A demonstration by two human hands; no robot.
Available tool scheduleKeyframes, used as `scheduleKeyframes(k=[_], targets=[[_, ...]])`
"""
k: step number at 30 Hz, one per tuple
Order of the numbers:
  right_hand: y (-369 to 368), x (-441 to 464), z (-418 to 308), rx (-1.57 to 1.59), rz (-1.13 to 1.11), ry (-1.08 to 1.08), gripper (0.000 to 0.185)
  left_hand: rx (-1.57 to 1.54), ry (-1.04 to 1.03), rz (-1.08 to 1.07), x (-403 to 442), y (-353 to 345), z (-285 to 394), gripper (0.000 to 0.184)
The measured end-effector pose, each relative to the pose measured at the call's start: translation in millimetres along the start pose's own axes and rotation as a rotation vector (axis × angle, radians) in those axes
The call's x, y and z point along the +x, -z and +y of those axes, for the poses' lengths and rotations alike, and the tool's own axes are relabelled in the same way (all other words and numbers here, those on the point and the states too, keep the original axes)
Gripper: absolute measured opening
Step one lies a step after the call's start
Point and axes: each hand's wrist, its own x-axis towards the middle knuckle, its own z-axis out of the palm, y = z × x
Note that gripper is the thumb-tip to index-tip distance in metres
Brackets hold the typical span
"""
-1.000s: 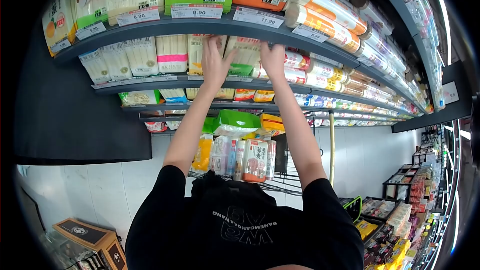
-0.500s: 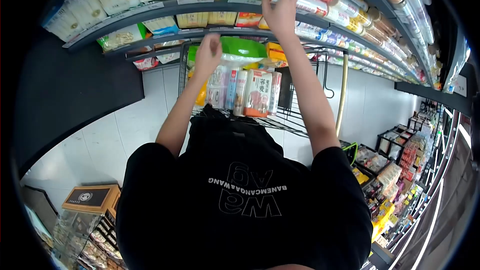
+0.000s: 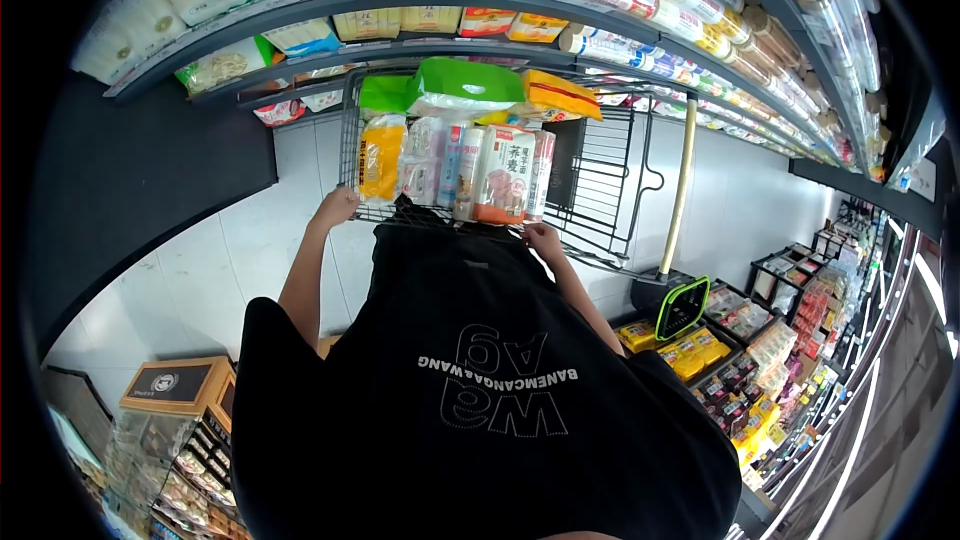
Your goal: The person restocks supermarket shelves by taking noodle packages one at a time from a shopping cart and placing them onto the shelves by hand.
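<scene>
A black wire shopping cart (image 3: pixel 617 155) stands in front of my body. My left hand (image 3: pixel 340 205) is curled on its near left corner. Closed at the near rim, to the right of the middle, is my right hand (image 3: pixel 541 238). The cart holds a white and red noodle pack (image 3: pixel 504 178), slim packs (image 3: pixel 459 168) beside it, a yellow pack (image 3: pixel 381 158) at the left, a large green and white bag (image 3: pixel 465 87) at the back and an orange-yellow bag (image 3: pixel 562 95) next to that.
Curved shelves (image 3: pixel 270 5) of packed dry noodles run along the far side. A pale cart handle (image 3: pixel 679 185) rises at the right, near a green-framed sign (image 3: pixel 683 308). Stocked display racks (image 3: pixel 760 360) line the right, and a wooden box (image 3: pixel 172 389) is at lower left.
My right hand has left the rolled noodle packs on the shelf and come down to the cart's near rim. My left hand has moved from above the cart to its near left corner.
</scene>
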Motion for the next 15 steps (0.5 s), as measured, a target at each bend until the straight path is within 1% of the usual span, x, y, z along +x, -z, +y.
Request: scheduleKeyframes(k=[1,3,4,5,7,9,10,11,13,14,15], targets=[[6,-6,-19,0.185,-0.001,-0.06,0.028,0.012,0.01,-0.034,12,6,19,0.026],[17,7,-43,0.175,-0.032,-0.043,0.031,-0.062,-0.08,-0.051,54,-6,30,0.028],[16,28,-37,0.11,-0.011,0.044,0.032,-0.133,-0.074,-0.111,70,-11,45,0.029],[19,30,-53,0.153,-0.016,0.08,0.041,-0.204,-0.068,-0.17,83,-20,66,0.03],[18,66,-46,0.08,-0.078,0.029,0.052,-0.471,0.06,-0.205,93,-48,109,0.032],[17,77,-57,-0.182,-0.105,0.009,0.066,-0.447,0.109,-0.23,110,-89,128,0.034],[9,93,-41,-0.246,-0.067,0.083,0.072,-0.428,0.13,-0.244,117,-112,137,0.033],[7,87,-52,-0.243,-0.086,0.108,0.062,-0.41,0.152,-0.258,122,-134,147,0.032],[0,107,-36,-0.12,-0.273,0.346,0.052,-0.527,0.195,-0.262,116,-175,173,0.033],[25,51,-91,-0.106,-0.332,0.377,0.044,-0.471,0.194,-0.21,118,-192,178,0.034],[30,38,-96,-0.032,-0.327,0.373,0.038,-0.415,0.198,-0.159,118,-208,180,0.036]])
